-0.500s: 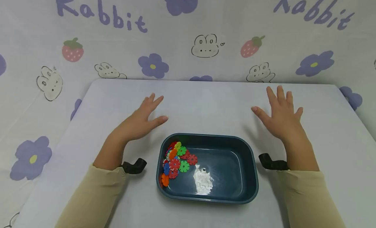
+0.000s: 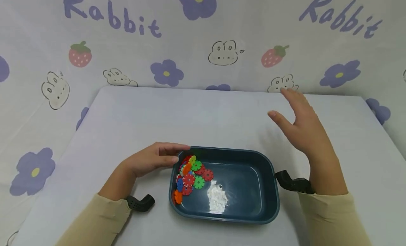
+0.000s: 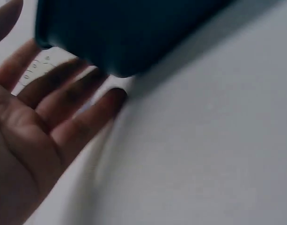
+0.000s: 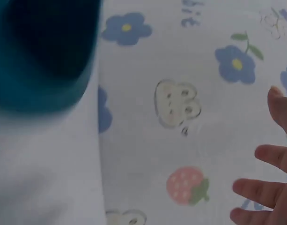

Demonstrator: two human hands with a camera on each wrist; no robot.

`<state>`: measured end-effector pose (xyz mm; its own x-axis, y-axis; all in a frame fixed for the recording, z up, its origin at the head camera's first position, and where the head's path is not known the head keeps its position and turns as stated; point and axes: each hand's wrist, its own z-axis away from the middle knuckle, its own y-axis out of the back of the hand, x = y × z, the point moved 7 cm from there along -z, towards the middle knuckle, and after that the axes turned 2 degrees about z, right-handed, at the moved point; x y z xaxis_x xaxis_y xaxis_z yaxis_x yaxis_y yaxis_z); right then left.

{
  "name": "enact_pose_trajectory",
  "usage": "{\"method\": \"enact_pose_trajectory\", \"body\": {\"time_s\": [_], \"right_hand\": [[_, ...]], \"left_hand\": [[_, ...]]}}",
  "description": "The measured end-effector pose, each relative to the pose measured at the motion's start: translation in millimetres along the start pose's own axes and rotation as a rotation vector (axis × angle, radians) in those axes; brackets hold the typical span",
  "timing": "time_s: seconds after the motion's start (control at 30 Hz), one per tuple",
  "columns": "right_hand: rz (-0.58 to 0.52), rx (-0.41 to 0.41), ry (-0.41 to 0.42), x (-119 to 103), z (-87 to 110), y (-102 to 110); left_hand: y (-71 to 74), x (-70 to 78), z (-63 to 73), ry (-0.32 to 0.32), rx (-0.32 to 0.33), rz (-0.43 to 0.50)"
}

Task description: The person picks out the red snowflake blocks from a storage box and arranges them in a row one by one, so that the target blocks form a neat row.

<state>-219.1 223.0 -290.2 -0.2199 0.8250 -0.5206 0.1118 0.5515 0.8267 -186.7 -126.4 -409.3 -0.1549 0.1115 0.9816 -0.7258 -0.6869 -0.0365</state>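
A dark teal rectangular tray lies on the white table. Toothed plastic discs in red, green, orange, yellow and blue are heaped at its left end. My left hand is at the tray's back left corner, its extended fingers and thumb reaching the rim; whether they press on it I cannot tell. In the left wrist view, the fingers of that hand are spread beside the outside of the tray. My right hand hovers right of the tray, holding nothing, thumb apart from the straight fingers.
Behind the table hangs a white cloth printed with flowers, strawberries and rabbits. A black wrist device sticks out from my left cuff, and another from my right, close to the tray's right wall.
My left hand has come down and toward me, from behind the tray's corner to its rim. The right hand has turned, bringing its fingers together, and stays up.
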Motion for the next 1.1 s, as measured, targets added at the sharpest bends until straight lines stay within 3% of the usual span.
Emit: {"method": "enact_pose_trajectory", "body": {"time_s": [0.17,0.23,0.33,0.5,0.6,0.67,0.8,1.1], "right_hand": [[-0.071,0.0,0.107,-50,-2.4,-9],[-0.125,-0.063,0.187,-71,-4.3,-21],[-0.25,-0.297,0.307,-103,-6.4,-50],[-0.331,-0.854,0.437,-140,10.6,-120],[-0.317,-1.051,0.443,-145,24.2,-154],[-0.295,-1.098,0.416,-143,28.3,-170],[-0.21,-1.079,0.387,-140,29.9,-187],[0.053,-0.985,0.504,-144,38.6,-208]], "left_hand": [[-2.6,-9.1,-3.6,-0.036,0.025,0.043],[-2.3,-11.3,-4.7,-0.049,0.041,0.038],[-1.5,-13.1,-7.5,-0.073,0.051,0.041],[1.7,-12.2,-10.7,-0.107,0.061,0.064],[2.1,-11.3,-11.0,-0.102,0.066,0.072],[2.5,-11.2,-11.1,-0.091,0.073,0.076],[3.9,-11.9,-11.1,-0.079,0.081,0.092],[4.9,-14.8,-10.7,-0.079,0.078,0.111]]}}
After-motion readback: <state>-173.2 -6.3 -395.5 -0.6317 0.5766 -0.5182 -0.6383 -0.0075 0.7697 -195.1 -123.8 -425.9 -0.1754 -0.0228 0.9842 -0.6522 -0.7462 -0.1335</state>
